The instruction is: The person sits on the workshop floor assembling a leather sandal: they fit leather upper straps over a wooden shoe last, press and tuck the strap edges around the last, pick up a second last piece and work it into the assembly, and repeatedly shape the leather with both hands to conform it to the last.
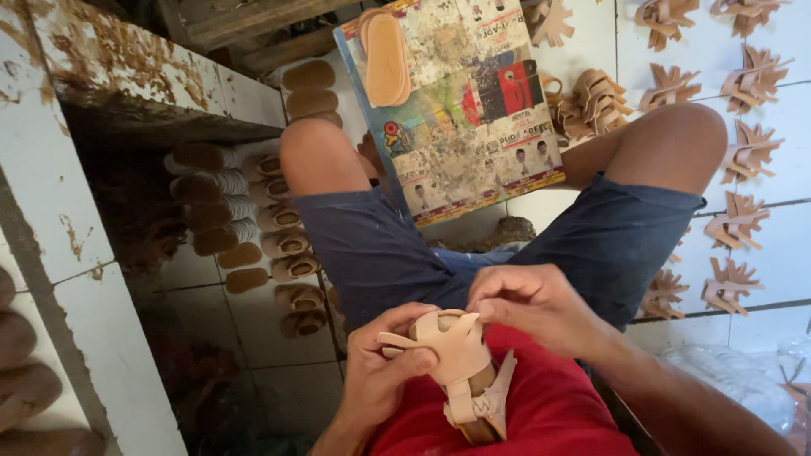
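I sit with a tan sandal upper [460, 355] held over my lap, its straps wrapped around a wooden shoe form. My left hand [384, 371] grips it from the left, thumb pressed on the front strap. My right hand [532, 308] pinches the top edge of a strap with its fingertips. Below are my blue shorts and red shirt.
A printed board [473, 143] leans between my knees with a tan insole [387, 59] on it. Several cut tan strap pieces [748, 152] lie spread on the white tiled floor at right. Stacks of soles and finished uppers [279, 245] stand at left beside a worn white bench [76, 245].
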A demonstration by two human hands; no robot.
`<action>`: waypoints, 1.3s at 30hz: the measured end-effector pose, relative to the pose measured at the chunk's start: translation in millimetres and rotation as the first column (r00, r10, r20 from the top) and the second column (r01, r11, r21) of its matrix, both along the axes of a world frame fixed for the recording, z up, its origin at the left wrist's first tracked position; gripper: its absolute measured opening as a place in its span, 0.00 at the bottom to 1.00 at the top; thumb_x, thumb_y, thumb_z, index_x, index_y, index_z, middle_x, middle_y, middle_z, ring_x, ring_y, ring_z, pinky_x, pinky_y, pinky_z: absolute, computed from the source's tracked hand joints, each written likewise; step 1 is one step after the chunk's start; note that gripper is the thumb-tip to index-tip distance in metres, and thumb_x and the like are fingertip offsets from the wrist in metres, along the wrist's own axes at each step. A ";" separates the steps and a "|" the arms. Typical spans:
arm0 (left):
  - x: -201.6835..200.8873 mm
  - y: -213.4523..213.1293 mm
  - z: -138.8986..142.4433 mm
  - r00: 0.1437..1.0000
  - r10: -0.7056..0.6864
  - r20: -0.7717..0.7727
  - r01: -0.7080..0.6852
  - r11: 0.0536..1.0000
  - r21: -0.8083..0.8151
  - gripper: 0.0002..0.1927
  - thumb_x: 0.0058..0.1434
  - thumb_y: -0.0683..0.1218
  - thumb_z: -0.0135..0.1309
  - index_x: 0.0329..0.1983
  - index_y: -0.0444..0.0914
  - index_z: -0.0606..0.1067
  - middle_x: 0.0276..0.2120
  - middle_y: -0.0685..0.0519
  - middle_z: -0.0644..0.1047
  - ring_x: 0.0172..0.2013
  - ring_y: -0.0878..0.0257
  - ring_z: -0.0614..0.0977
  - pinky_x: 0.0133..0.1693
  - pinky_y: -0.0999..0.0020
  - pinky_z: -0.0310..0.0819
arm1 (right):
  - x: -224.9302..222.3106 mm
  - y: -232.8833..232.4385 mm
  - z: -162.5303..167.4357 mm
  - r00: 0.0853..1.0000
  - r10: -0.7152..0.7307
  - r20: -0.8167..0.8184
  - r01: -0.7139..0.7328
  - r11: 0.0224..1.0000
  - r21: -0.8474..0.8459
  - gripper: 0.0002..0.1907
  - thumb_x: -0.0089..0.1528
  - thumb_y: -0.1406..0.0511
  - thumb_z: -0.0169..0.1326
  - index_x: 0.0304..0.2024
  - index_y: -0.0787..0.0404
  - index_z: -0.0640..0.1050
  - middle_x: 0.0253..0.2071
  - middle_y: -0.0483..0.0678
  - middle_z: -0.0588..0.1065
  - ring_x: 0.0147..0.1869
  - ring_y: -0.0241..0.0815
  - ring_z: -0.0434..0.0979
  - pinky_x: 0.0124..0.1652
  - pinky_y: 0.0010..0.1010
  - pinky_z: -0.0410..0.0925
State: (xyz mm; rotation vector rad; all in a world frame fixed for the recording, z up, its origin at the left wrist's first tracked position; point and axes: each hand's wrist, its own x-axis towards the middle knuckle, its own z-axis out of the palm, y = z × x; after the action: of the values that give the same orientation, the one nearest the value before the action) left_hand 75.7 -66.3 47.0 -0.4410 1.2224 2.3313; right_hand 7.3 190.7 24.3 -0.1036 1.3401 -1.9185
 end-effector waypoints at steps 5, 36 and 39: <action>-0.8 -2.2 3.7 0.998 -0.046 -0.050 0.047 0.998 0.029 0.25 0.58 0.40 0.65 0.58 0.26 0.76 0.49 0.45 0.82 0.49 0.60 0.83 0.52 0.66 0.77 | 12.9 -9.4 -0.4 0.987 0.060 0.147 -0.039 0.989 -0.141 0.10 0.76 0.65 0.53 0.49 0.69 0.75 0.44 0.49 0.70 0.49 0.40 0.69 0.55 0.33 0.67; -41.1 8.5 38.3 0.932 -0.271 -0.240 0.180 0.922 -0.343 0.22 0.57 0.39 0.68 0.55 0.31 0.80 0.34 0.53 0.79 0.34 0.69 0.77 0.35 0.74 0.69 | -41.3 6.4 50.6 0.991 0.130 0.032 -0.132 0.986 0.103 0.09 0.68 0.66 0.54 0.38 0.67 0.78 0.35 0.44 0.74 0.41 0.31 0.73 0.41 0.27 0.68; -41.0 8.2 39.7 0.911 -0.287 -0.296 0.172 0.917 -0.360 0.23 0.56 0.40 0.69 0.55 0.31 0.80 0.34 0.52 0.80 0.33 0.68 0.76 0.34 0.73 0.69 | -33.2 5.4 47.3 0.964 0.201 0.172 -0.216 0.974 0.072 0.10 0.70 0.63 0.49 0.42 0.64 0.75 0.35 0.41 0.69 0.42 0.30 0.67 0.43 0.25 0.65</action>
State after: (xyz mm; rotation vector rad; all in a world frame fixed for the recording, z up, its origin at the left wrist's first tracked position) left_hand 34.7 -58.1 86.6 0.0208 1.7383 2.0567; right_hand -25.9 196.1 71.6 -0.0395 1.2510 -1.6512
